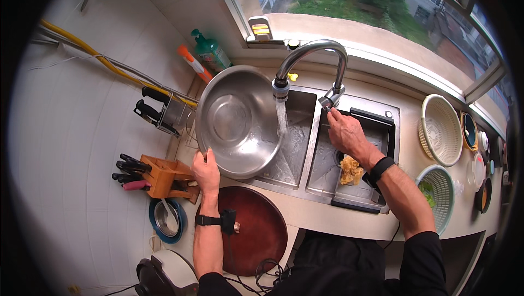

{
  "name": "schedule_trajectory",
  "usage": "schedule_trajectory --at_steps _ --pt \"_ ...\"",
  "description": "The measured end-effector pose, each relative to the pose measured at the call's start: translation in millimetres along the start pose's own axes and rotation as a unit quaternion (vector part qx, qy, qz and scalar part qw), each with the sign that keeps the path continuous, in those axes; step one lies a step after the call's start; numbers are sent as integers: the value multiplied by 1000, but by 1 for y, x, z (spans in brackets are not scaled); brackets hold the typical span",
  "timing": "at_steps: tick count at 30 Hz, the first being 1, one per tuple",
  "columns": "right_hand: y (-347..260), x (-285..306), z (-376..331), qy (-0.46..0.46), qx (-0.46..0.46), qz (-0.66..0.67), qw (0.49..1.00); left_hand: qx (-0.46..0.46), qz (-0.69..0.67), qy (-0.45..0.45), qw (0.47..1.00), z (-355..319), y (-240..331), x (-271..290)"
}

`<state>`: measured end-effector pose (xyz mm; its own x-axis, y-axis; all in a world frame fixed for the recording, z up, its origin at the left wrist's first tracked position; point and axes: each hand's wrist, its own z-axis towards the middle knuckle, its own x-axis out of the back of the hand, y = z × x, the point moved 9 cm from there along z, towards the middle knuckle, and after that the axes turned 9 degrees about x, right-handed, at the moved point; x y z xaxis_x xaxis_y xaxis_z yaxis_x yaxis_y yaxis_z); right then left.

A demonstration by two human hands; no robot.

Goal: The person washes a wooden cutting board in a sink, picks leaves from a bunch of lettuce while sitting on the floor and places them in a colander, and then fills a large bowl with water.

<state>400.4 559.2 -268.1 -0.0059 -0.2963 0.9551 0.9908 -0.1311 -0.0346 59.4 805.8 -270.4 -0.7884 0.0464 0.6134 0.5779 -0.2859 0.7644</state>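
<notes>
My left hand (206, 171) is closed on the near rim of a large stainless steel basin (254, 116), which is tilted over the left bowl of the sink (292, 173). Water (281, 121) streams from the curved chrome faucet (339, 58) and falls by the basin's right edge. With its fingers at the faucet's lever (326, 102), my right hand (347, 132) is closed on it. Below my right wrist, a yellowish, crumpled lump of food (351, 170) lies in the right bowl of the sink.
A wooden knife block (164, 177) and a round reddish-brown board (254, 236) are at the near left. Green and orange bottles (210, 51) stand behind the basin. On the right counter are a cream basket (440, 132) and a pale green basket (445, 192) holding leafy greens.
</notes>
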Motion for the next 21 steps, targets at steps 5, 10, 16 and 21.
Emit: schedule_trajectory --at_steps 5,10,16,21 --pt "2 -3 -1 -2 5 -2 1000 112 53 -33 992 13 -61 -37" --pt "2 -2 -1 29 2 -10 1000 151 63 -79 983 24 -125 -78" --pt "4 1 3 11 -8 11 1000 311 -20 -189 931 19 -190 -139" --pt "11 -1 -3 22 -13 9 1000 390 -127 -268 872 11 -184 -171"
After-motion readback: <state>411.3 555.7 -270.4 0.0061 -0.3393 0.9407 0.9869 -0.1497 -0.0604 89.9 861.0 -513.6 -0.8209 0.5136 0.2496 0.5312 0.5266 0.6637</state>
